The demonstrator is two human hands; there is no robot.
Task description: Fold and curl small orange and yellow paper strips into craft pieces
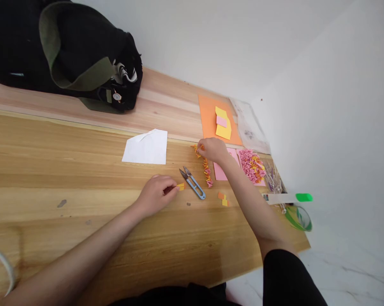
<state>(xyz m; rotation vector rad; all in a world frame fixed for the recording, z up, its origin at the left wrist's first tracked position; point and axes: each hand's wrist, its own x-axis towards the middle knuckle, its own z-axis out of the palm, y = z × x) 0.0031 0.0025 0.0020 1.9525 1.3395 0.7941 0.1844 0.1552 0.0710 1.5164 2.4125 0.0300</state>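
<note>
My left hand (157, 193) pinches small yellow paper pieces (180, 186) just left of the blue-handled thread snips (193, 183), which lie on the wooden table. The fingers of my right hand (211, 149) are closed on the upper end of a twisted orange and pink strand (207, 170). That strand runs down toward the snips without touching them. Small orange and yellow paper pieces (224, 199) lie to the right of the snips. Pink paper (220, 172) lies partly under my right forearm.
A black bag (92, 51) stands at the back left. White paper (147, 148) lies before it. At the right are an orange sheet (207, 114), a pink and orange bundle (251, 165), dried stems (274, 176), a green-capped tube (285, 198) and a green-rimmed cup (302, 219).
</note>
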